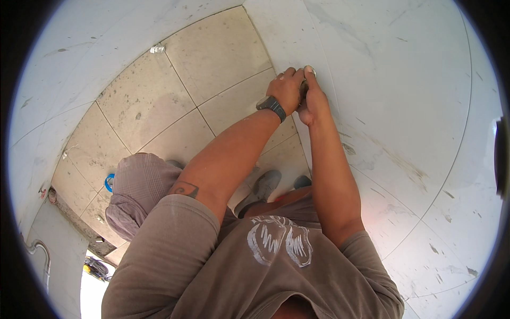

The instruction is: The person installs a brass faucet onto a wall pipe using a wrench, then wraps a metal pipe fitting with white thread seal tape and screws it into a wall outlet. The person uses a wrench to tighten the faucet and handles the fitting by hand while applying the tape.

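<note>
Both my hands meet at the pale tiled wall (382,80) on the right, just above the floor corner. My left hand (287,89), with a dark watch (271,108) on its wrist, has its fingers curled in against the wall. Close beside it, my right hand (314,101) is closed too, its thumb pointing away from me. Between them shows a small dark, roundish thing (304,90), mostly covered by my fingers. A little pale, shiny rim peeks out at the fingertips. I cannot make out what this object is.
Beige floor tiles (218,48) lie between the walls. A small crumpled white piece (157,49) rests by the far left wall. Near my left knee is a blue ring (109,182). A curved metal pipe (42,252) and a dark tool with yellow parts (95,268) are lower left.
</note>
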{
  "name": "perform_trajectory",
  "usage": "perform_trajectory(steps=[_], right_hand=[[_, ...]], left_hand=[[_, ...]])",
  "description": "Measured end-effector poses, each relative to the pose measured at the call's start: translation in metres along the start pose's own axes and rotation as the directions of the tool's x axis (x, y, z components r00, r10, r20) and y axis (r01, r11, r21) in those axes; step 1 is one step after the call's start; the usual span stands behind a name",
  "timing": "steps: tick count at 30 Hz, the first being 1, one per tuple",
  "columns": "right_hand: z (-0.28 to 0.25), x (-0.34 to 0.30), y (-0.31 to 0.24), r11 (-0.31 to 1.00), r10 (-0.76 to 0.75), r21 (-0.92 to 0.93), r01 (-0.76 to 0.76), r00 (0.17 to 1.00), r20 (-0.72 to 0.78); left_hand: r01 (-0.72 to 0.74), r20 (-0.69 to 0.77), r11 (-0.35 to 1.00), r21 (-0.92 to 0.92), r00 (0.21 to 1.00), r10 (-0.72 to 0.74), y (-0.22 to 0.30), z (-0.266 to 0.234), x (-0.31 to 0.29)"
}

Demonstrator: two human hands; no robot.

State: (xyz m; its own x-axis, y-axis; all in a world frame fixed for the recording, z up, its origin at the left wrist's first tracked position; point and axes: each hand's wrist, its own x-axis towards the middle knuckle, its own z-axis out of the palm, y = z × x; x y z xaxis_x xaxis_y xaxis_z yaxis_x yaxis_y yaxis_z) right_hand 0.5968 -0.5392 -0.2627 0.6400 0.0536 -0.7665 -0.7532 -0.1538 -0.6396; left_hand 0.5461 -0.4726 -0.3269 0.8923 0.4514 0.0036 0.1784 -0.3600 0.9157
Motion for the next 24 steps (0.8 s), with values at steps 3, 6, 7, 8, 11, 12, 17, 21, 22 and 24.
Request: perform_trajectory(steps=[3,6,7,8,11,12,17,21,22,24], right_hand=[[0.000,0.007,0.004,0.985,-0.009,0.171,-0.011,0.993,0.120],[-0.005,0.010,0.013,0.954,-0.041,0.300,-0.022,0.979,0.202],[-0.006,0.011,0.017,0.940,-0.053,0.339,-0.025,0.974,0.220],[-0.008,0.011,0.021,0.931,-0.098,0.366,0.002,0.965,0.243],[-0.010,0.014,0.033,0.893,-0.197,0.448,0.042,0.931,0.306],[-0.012,0.015,0.036,0.880,-0.209,0.474,0.032,0.922,0.326],[-0.019,0.023,0.045,0.866,-0.252,0.499,0.045,0.900,0.356],[-0.023,0.025,0.047,0.905,-0.244,0.415,0.091,0.912,0.330],[-0.024,0.025,0.045,0.915,-0.233,0.391,0.096,0.918,0.321],[-0.026,0.022,0.042,0.931,-0.251,0.336,0.146,0.922,0.295]], left_hand=[[0.041,-0.031,0.998,0.046,0.999,-0.040,0.001,0.002,0.000],[0.042,-0.069,0.998,0.052,0.997,-0.038,0.003,0.003,0.002],[0.040,-0.071,0.998,0.050,0.997,-0.036,0.004,0.002,0.003],[0.038,-0.073,0.998,0.049,0.997,-0.034,0.004,0.001,0.004],[-0.017,-0.063,0.999,0.047,0.998,0.020,0.003,-0.003,0.006],[-0.032,-0.047,0.998,0.048,0.998,0.034,0.002,-0.005,0.007],[0.008,0.084,0.973,-0.231,0.996,0.012,-0.006,-0.020,0.016],[0.576,0.373,0.485,-0.658,0.809,-0.454,-0.004,-0.025,0.023],[0.617,0.451,0.465,-0.635,0.784,-0.426,-0.005,-0.025,0.024],[0.693,0.592,0.430,-0.578,0.719,-0.363,-0.007,-0.025,0.027]])
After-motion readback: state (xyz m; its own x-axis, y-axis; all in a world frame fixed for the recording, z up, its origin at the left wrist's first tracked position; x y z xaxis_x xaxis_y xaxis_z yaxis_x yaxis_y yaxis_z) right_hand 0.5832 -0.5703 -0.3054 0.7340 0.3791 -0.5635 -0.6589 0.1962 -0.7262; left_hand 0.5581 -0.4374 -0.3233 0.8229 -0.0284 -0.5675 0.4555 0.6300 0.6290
